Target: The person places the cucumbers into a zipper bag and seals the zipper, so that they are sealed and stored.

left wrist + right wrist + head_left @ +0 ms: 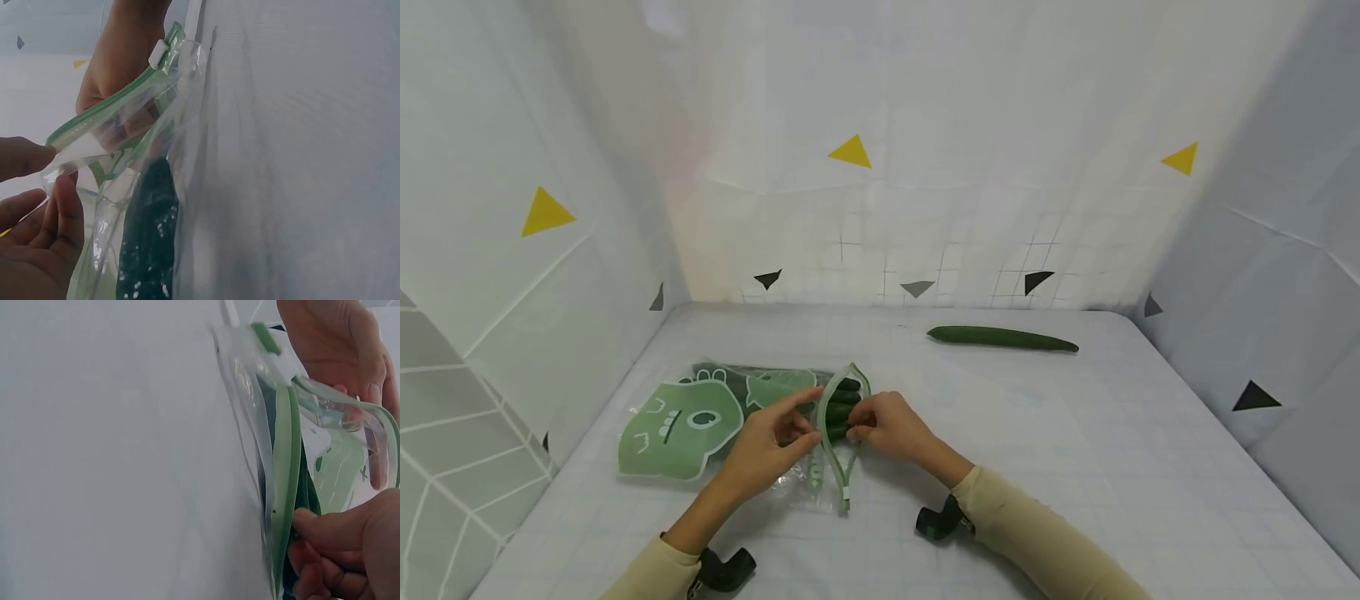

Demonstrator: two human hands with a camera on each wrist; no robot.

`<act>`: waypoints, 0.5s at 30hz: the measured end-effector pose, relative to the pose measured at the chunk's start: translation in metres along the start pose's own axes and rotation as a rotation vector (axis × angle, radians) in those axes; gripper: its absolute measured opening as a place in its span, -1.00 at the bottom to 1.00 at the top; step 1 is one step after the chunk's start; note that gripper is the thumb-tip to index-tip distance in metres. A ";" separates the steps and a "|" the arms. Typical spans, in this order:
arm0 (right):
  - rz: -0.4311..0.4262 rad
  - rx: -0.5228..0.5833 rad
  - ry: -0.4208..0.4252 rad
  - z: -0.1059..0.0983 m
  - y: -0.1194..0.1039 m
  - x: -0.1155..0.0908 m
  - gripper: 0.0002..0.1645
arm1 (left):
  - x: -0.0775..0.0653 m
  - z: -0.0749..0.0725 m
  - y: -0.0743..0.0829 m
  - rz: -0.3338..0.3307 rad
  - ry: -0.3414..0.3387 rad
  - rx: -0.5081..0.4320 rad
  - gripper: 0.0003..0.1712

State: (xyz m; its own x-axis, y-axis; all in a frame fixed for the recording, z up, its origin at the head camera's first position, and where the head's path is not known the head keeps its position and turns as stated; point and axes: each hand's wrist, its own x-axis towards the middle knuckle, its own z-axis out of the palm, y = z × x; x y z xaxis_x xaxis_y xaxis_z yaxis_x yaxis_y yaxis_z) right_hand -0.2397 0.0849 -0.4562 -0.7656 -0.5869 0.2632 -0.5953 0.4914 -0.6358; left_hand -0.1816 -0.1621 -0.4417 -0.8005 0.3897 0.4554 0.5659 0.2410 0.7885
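Note:
A clear zip bag (681, 442) with a green cartoon print lies at the left with its mouth spread toward the right. Several dark green cucumbers (841, 411) fill it, their ends showing at the opening. My left hand (771, 442) pinches the bag's upper rim between thumb and fingers. At the mouth, my right hand (887, 425) has its thumb and curled fingers on a cucumber end, just inside the green zip strip (287, 462). The white slider (159, 54) sits at one end of that strip. Plastic partly covers the right fingertips in the left wrist view.
One loose cucumber (1002, 337) lies near the back of the white table (1075, 467), right of the bag. White sheet walls with yellow and black triangles stand behind and at both sides. A black wrist device (726, 571) hangs below the left sleeve.

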 end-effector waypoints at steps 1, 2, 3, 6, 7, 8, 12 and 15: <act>0.009 0.004 0.005 0.001 -0.001 0.000 -0.93 | 0.000 0.000 0.000 -0.002 0.001 -0.001 -0.33; 0.015 0.008 0.006 0.001 -0.001 0.000 -0.93 | 0.000 0.000 0.000 -0.002 0.001 -0.002 -0.33; 0.022 0.007 0.003 0.001 0.000 0.000 -0.93 | 0.000 0.000 0.000 -0.003 0.002 -0.002 -0.33; 0.028 -0.021 -0.011 -0.002 0.002 0.000 -0.94 | 0.000 0.000 0.000 0.000 0.000 -0.005 -0.33; 0.025 -0.027 -0.016 -0.004 0.002 0.000 -0.94 | 0.000 0.000 0.000 0.001 -0.001 -0.004 -0.33; 0.024 -0.030 -0.019 -0.006 0.004 0.000 -0.93 | 0.000 0.000 0.000 0.001 -0.001 -0.004 -0.34; 0.012 -0.031 0.001 -0.023 0.006 -0.001 -0.91 | 0.000 0.000 0.000 -0.004 -0.002 0.001 -0.34; 0.013 -0.037 0.030 -0.042 0.010 -0.003 -0.89 | 0.000 0.000 0.000 -0.004 0.002 0.007 -0.34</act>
State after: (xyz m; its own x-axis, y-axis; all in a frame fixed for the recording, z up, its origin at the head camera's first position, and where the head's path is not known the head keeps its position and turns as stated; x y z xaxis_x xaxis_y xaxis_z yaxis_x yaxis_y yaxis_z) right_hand -0.2539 0.1182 -0.4332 -0.7798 -0.5613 0.2771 -0.5936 0.5225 -0.6121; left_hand -0.1815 -0.1620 -0.4417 -0.8029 0.3872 0.4532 0.5644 0.2490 0.7870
